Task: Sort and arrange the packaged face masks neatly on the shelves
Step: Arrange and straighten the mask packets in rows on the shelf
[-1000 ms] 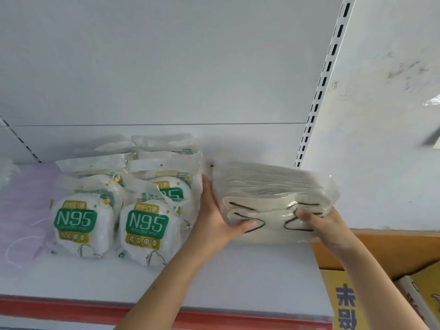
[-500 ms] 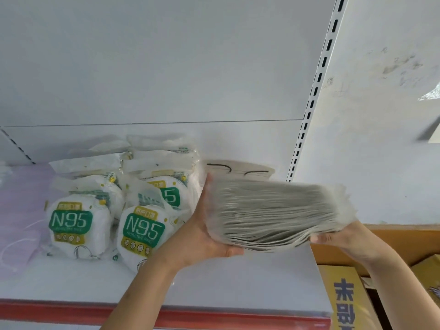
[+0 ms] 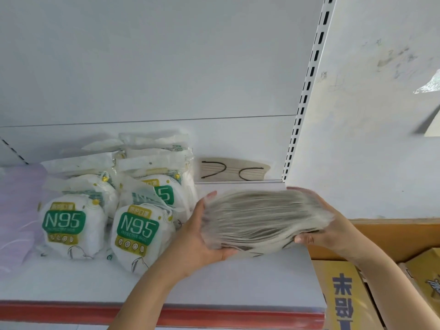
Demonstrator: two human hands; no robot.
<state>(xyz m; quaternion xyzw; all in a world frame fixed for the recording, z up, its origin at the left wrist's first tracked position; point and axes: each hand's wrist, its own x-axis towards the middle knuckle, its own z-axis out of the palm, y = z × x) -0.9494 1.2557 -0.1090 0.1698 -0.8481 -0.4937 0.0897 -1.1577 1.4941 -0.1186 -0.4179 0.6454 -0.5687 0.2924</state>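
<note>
Along the bottom of the frame runs the red front strip of the white metal shelf, and at the lower right stand yellow cardboard boxes with dark blue characters.

Just above the shelf surface, right of centre, both hands hold a clear-plastic pack of stacked beige face masks, turned so the layered edges face the camera. The left hand cups the pack's left end, its thumb curled underneath and its fingers pressed together up the side. The right hand grips the right end, thumb tucked below and fingers wrapped over the top edge. Whether the pack's underside touches the shelf I cannot tell.

To the left of the held pack, touching or nearly touching the left hand, sit white pouches printed with a green N95 label, two at the front and more stacked behind them. At the far left edge lie pale lilac masks in clear wrap.

Further back, behind the held pack, one flat beige mask with dark ear loops leans upright against the white back panel. A slotted white upright rail climbs toward the upper right, beside a scuffed white side wall.
</note>
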